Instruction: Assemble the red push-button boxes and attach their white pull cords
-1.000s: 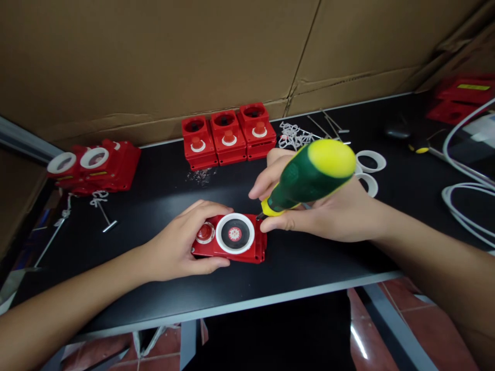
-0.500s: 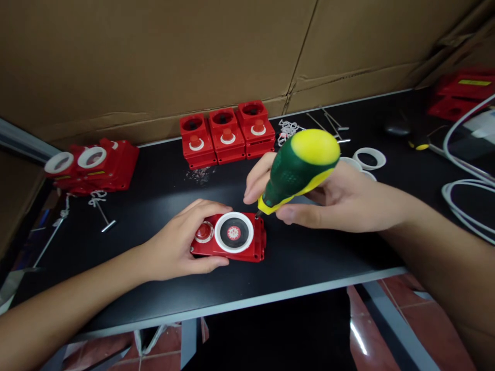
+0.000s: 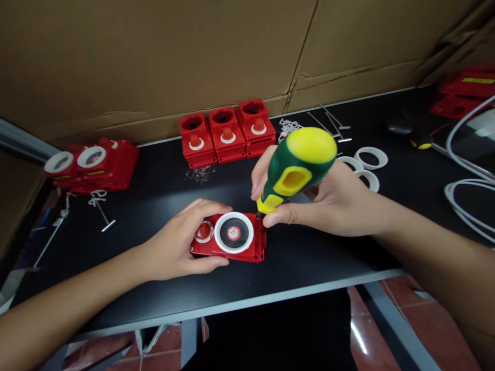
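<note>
My left hand (image 3: 185, 239) grips the left end of a red box (image 3: 248, 253) lying flat on the black table, thumb along the near side and fingers along the far side. On its top are a white ring (image 3: 217, 246) around a dark disc and a small red knob (image 3: 203, 230). In my right hand (image 3: 328, 201) is a screwdriver (image 3: 297, 159) with a green and yellow handle. It leans with its tip down at the far right corner of the box, by a screw hole. The tip is mostly hidden by the handle.
Three similar red boxes (image 3: 228, 135) stand at the back, with crumbs (image 3: 199, 175) before them. More red boxes (image 3: 124, 162) sit at left. White rings (image 3: 371, 158), T-shaped metal rods (image 3: 336, 123) and white cables (image 3: 460, 201) lie at right. The table's front edge (image 3: 247, 307) is close.
My right hand has turned the screwdriver about its shaft, and a yellow patch of its handle now shows. The hand shifted slightly. The left hand and box have stayed put.
</note>
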